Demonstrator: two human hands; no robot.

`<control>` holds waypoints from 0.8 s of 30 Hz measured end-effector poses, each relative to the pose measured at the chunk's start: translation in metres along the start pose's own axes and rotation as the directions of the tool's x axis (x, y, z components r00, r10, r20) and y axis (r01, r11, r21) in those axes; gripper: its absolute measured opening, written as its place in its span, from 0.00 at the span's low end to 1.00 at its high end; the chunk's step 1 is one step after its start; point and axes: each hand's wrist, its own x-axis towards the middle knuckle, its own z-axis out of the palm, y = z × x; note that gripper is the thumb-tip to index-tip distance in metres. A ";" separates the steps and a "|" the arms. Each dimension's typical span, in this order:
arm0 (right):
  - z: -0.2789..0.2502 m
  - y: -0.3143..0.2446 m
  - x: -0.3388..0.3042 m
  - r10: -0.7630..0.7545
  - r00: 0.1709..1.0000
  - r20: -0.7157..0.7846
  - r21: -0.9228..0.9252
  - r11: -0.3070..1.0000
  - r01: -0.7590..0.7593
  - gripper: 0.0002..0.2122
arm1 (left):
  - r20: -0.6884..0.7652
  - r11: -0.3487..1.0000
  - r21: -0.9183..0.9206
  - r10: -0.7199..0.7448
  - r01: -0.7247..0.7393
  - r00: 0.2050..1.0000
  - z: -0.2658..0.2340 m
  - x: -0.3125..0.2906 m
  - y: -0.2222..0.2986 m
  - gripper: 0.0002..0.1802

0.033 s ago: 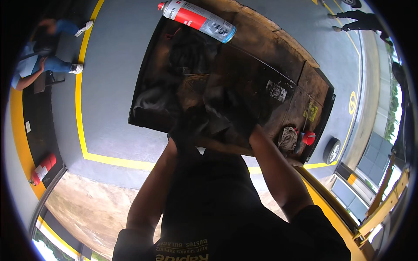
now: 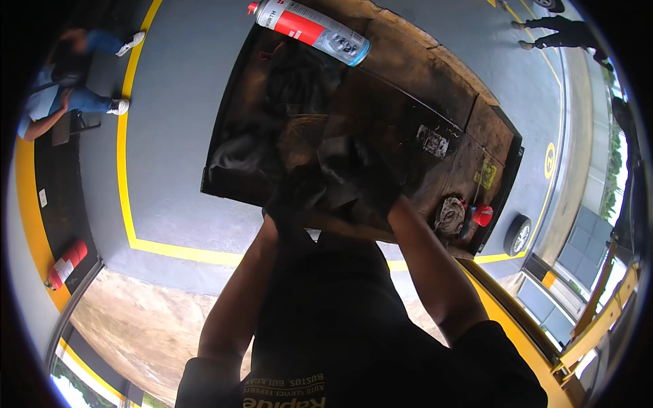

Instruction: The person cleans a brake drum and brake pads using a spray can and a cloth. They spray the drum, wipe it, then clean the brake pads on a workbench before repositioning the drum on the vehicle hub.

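Both my hands wear black gloves and are held close together over a grimy dark work surface (image 2: 381, 102). My left hand (image 2: 297, 192) is curled in deep shade near the close edge. Just right of it, my right hand (image 2: 360, 170) is closed, with a small dark flat-edged piece at its fingers. What either hand grips is too dark to name. Beyond them lie a few thin yellowish strands (image 2: 306, 124) and a dark crumpled cloth-like shape (image 2: 296, 85). A dark rounded shape (image 2: 241, 156) sits to the left of my hands.
A red, white and blue spray can (image 2: 313, 32) lies at the far edge. At the right are a crumpled rag (image 2: 450, 216) and a red-capped container (image 2: 481, 216). A wheel (image 2: 519, 235) and a fire extinguisher (image 2: 67, 264) stand beyond. One person (image 2: 75, 102) sits left; another (image 2: 561, 34) stands far right.
My right hand has shifted very slightly, with the dark piece at its fingers. The rest looks the same.
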 end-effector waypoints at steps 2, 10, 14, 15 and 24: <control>0.006 0.003 0.000 -0.276 0.941 -0.197 -0.518 0.844 0.139 0.27 | 0.005 0.985 -0.022 -0.170 0.170 0.985 0.006 0.002 0.001 0.15; -0.010 0.006 0.006 -0.212 0.964 -0.163 -0.306 0.940 0.155 0.26 | -0.003 0.974 0.168 -0.153 0.151 0.988 0.022 0.008 0.002 0.15; -0.003 0.008 -0.006 0.013 1.000 -0.001 0.081 0.997 -0.013 0.19 | 0.183 0.738 0.663 -0.320 0.123 0.930 0.030 0.010 0.005 0.20; -0.004 0.008 -0.007 0.036 0.995 0.088 0.139 0.989 -0.048 0.17 | 0.221 0.614 0.787 -0.359 0.051 0.907 0.033 0.011 0.003 0.21; -0.018 0.009 0.006 -0.367 0.894 0.258 -0.903 0.236 0.358 0.13 | 0.355 0.887 0.409 -0.370 0.214 0.858 0.031 0.016 -0.013 0.30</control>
